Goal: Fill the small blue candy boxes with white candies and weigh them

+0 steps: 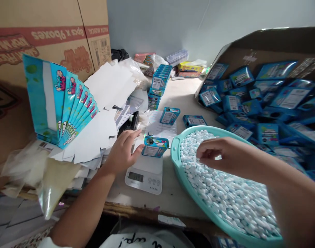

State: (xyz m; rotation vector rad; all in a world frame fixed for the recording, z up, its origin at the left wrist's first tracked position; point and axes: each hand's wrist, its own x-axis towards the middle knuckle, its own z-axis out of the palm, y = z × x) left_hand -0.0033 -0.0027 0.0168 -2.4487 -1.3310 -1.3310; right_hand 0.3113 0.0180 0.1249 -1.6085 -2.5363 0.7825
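Observation:
A small blue candy box (155, 146) with a round hole in its top stands on a white kitchen scale (144, 175), whose display is lit. My left hand (125, 150) is open at the box's left side, thumb tip at its edge; whether it touches, I cannot tell. Over the white and pale-blue candies (224, 199) in a turquoise basin (176, 162), my right hand (210, 151) has its fingers curled inward and closed. What those fingers hold, if anything, is hidden.
Behind the scale are two single blue boxes (170, 115) (195, 120) and a stacked row (160, 81). A large carton (250, 44) full of blue boxes stands right. Fanned blue display cartons (50, 103) and white card sheets (95, 137) lie left.

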